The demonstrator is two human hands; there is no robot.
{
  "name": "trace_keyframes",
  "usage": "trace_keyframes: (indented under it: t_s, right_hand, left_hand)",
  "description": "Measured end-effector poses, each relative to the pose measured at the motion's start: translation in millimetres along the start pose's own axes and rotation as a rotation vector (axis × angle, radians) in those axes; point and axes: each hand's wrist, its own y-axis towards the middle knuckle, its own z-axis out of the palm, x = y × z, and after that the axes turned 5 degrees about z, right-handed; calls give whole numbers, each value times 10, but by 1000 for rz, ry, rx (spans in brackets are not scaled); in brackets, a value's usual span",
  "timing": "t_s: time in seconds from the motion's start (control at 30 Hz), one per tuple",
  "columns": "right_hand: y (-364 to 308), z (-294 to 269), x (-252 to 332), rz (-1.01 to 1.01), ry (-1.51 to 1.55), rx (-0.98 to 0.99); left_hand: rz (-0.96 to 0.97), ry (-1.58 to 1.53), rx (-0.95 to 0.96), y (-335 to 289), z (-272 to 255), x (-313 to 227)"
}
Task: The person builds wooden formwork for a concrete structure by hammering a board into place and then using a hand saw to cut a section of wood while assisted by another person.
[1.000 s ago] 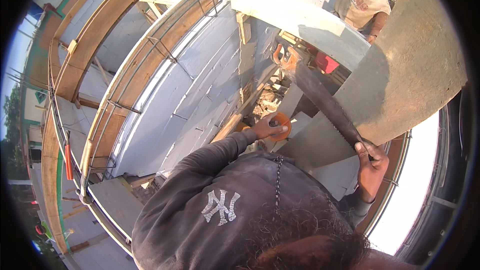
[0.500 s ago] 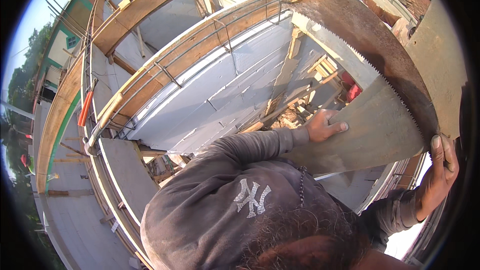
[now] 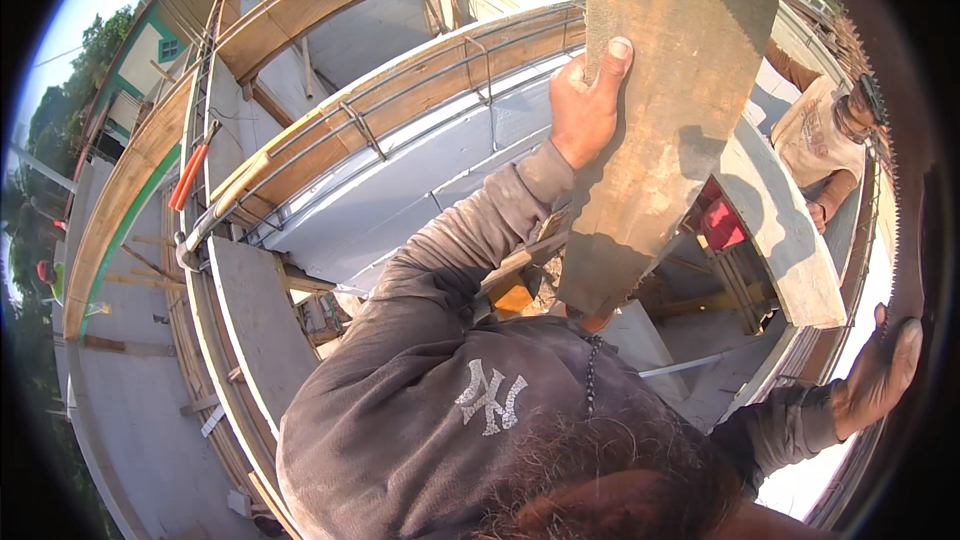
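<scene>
Pale wall [image 3: 385, 215] behind; sweatshirt [image 3: 400, 410] bears white lettering [image 3: 489, 398]; left grip [image 3: 588, 108] clasps board [image 3: 680, 80], right grip [image 3: 875, 380] pinches saw [image 3: 914, 210].

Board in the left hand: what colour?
The board is greyish brown, clearest in the head view.

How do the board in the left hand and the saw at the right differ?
The board is pale grey-brown; the saw is dark brown. The board's long sides lack teeth; the saw has a toothed edge. The left hand grips the board's side; the right hand holds the saw's end. Both are long and flat.
</scene>
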Motion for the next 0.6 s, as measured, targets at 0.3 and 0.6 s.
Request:
trace_keyframes:
  t_s: [0.3,0.6]
  right_hand:
    - [-933,496,-313,527,868,-460]
    - [-1483,33,-423,687,619,-702]
  left_hand:
    - [198,96,-233,875,-691,-1044]
    - [688,1009,-74,1433,-1518,-2623]
